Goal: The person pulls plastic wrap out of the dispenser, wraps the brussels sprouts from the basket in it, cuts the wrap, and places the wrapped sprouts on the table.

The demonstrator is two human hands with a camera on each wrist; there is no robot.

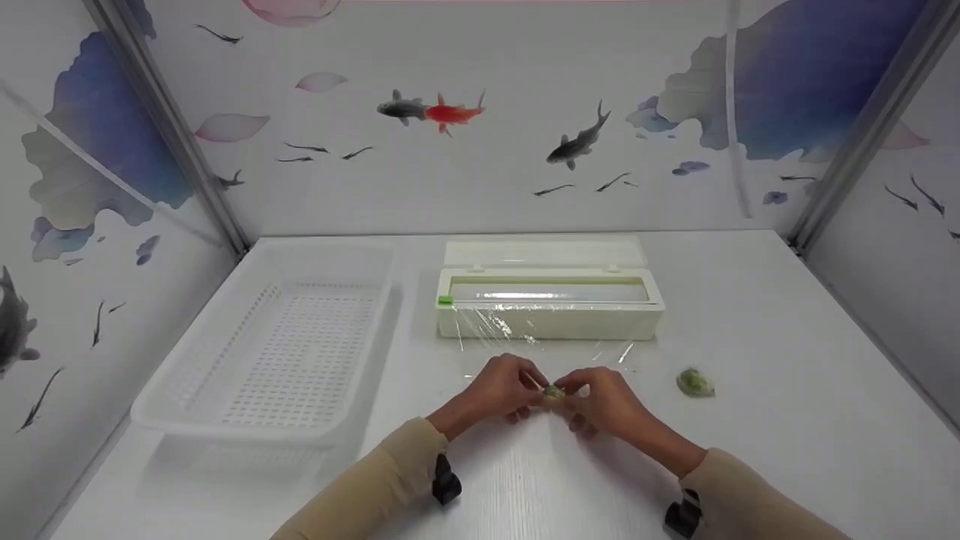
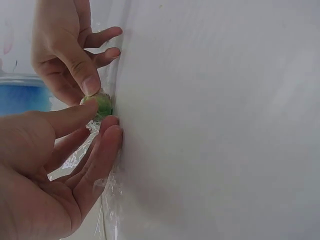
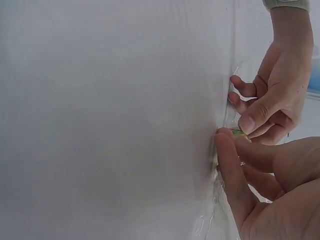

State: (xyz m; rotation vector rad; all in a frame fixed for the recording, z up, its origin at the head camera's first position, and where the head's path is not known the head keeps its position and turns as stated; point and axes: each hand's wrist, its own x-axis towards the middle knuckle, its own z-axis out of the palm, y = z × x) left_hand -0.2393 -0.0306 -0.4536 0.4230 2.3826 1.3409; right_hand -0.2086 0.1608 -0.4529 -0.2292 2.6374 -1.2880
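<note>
A small green vegetable piece (image 1: pixel 553 391) lies at the fingertips of both hands, with clear cling film (image 1: pixel 491 322) around it. My left hand (image 1: pixel 501 388) pinches it from the left side, thumb over the top in the left wrist view, where the green piece (image 2: pixel 104 105) shows through shiny film. From the other side my right hand (image 1: pixel 609 401) grips it between thumb and fingers; in the right wrist view only a sliver of the green piece (image 3: pixel 240 133) shows. The film runs from the hands back to a cream cling film dispenser (image 1: pixel 551 324), its lid raised.
A second green piece (image 1: pixel 695 382), wrapped in film, sits on the white table (image 1: pixel 780 330) to the right of the hands. At the left stands a white perforated basket (image 1: pixel 375 352). Printed panels (image 1: pixel 495 180) enclose the back and sides.
</note>
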